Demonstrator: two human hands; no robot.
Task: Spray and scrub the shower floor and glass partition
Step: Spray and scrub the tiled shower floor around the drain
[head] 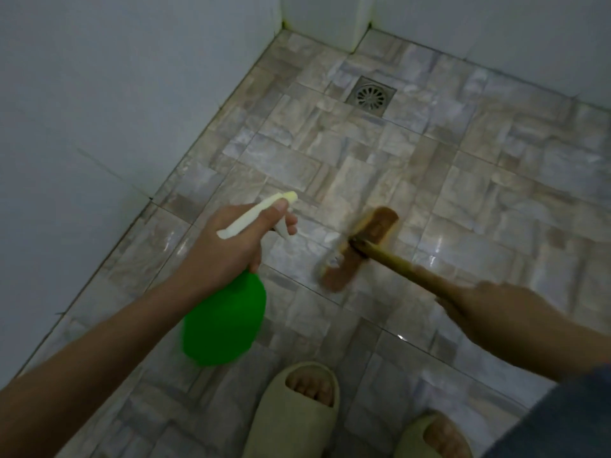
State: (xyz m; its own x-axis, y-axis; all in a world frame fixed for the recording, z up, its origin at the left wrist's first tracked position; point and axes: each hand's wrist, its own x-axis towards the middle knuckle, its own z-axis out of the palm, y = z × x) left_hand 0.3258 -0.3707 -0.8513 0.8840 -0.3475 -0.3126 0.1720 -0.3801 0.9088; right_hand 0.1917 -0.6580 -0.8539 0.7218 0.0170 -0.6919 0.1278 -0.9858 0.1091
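My left hand (231, 246) clutches the green plastic spray bottle (224, 325), nozzle floorward, to wet the mottled grey floor tiles (363, 143) for the wooden long-handled brush (360, 246) that my right hand (489, 302) grips.

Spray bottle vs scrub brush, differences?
Colour: the spray bottle is green with a pale trigger head; the scrub brush is brown with a long handle. Pose: the left hand holds the spray bottle above the floor; the scrub brush head is down on it, with the right hand gripping its handle. Shared: both are hand-held.
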